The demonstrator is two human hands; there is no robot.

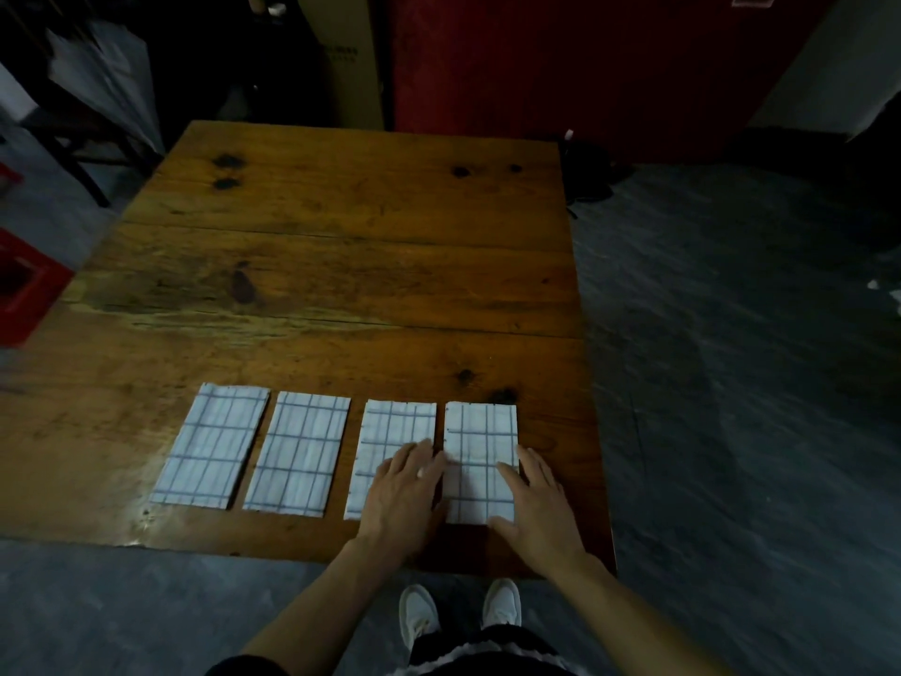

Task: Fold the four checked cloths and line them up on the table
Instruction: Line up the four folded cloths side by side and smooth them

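at the far left edge we see a red plastic crate (22, 290) on the grey floor (731, 383), beside the worn brown wooden bench (341, 265) with its dark knots. along the near part of the bench lie four folded white cloths with thin blue checks, set side by side in a row with narrow strips of bare wood between them. the leftmost folded checked cloth (210, 445) lies flat and slightly slanted, just beside the second folded checked cloth (297, 453), which leans the same way. neither is touched by anything.

next comes the third folded checked cloth (385, 446), and on its near right part we see our left hand (402, 492) resting palm down, fingers straight and held close together, fingertips reaching across the gap onto the left edge of the next cloth. the fourth folded checked cloth (480, 461) sits nearest the right edge of the bench, upright in the row and very close to the third. our right hand (534, 500) lies flat on its right side, fingers straight and a little spread, the thumb out along the near right corner of the cloth and the outer fingers overlapping onto the bare wood. neither hand pinches or curls round the fabric; both just press on it.

below the bench edge we see two white shoes (458, 614) on the floor. beyond the far side of the bench stand a tan cardboard box (341, 56) and a large dark red panel (560, 65).
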